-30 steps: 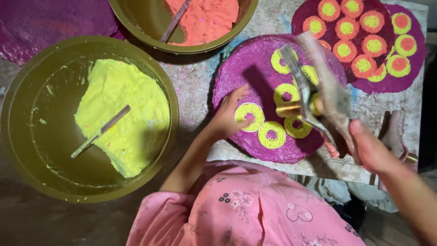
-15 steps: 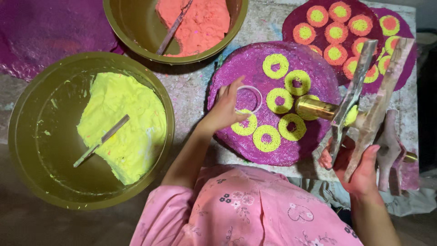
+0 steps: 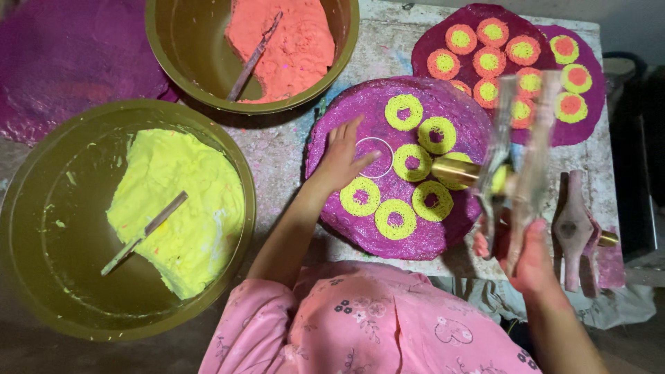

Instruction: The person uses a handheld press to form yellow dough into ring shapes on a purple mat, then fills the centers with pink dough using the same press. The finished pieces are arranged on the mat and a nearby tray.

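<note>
Your left hand [image 3: 343, 161] lies flat and open, fingers spread, on the near purple disc [image 3: 332, 208] in the middle of the tabletop [image 3: 284, 149], with the fingertips just touching a thin white ring outline [image 3: 374, 157] marked on the disc. Around that outline, to its right and below, sit yellow rings [image 3: 403, 111] of paste with purple centres, close together but apart from each other. Your right hand [image 3: 530, 256] is closed around the two long handles of a metal press tool [image 3: 516, 159], held up over the right edge of the disc; the handles are blurred, and the tool's brass barrel [image 3: 454, 171] points left, ending just over one of the yellow rings. A second press tool [image 3: 575, 228] lies on the tabletop just to the right of your right hand. Behind the disc, at the far right, two more purple discs [image 3: 596, 111] overlap and carry rings of orange and yellow. To your left stands a large brass-coloured bowl [image 3: 21, 228] holding yellow paste [image 3: 194, 215] with a flat stick [image 3: 144, 232] lying in it. A second bowl [image 3: 180, 62] further back holds orange paste [image 3: 298, 48] and another stick [image 3: 253, 59]. A pink flowered sleeve [image 3: 277, 318] covers your left upper arm.
</note>
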The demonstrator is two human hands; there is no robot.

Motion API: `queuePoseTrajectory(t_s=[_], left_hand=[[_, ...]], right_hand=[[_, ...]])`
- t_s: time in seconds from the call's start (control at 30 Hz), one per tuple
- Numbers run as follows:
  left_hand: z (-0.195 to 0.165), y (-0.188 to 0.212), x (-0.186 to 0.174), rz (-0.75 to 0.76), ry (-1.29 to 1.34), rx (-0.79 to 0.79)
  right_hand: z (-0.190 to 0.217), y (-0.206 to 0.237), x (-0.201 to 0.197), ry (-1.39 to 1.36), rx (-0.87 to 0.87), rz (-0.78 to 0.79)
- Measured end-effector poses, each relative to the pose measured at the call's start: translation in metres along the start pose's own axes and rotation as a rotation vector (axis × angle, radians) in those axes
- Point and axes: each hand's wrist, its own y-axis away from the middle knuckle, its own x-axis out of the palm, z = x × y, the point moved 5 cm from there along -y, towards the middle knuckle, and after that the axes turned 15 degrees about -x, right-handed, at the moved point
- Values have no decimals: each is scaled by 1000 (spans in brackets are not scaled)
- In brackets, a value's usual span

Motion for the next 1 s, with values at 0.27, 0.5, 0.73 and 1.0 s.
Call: queuePoseTrajectory(t_s=[0.27,0.5,0.73,1.0], left_hand=[[-54,-28,-1,568,1965,-94],[-20,-49,-35,279,2149,60],[2,-46,-39,195,2124,40],[-10,-68,-7,165,2202,-26]], right_hand=[[-2,-95,45,404,557,468],[41,-159,104,1142,311,554],[28,-159,127,1206,235,622],[53,-171,108,1450,89,557]])
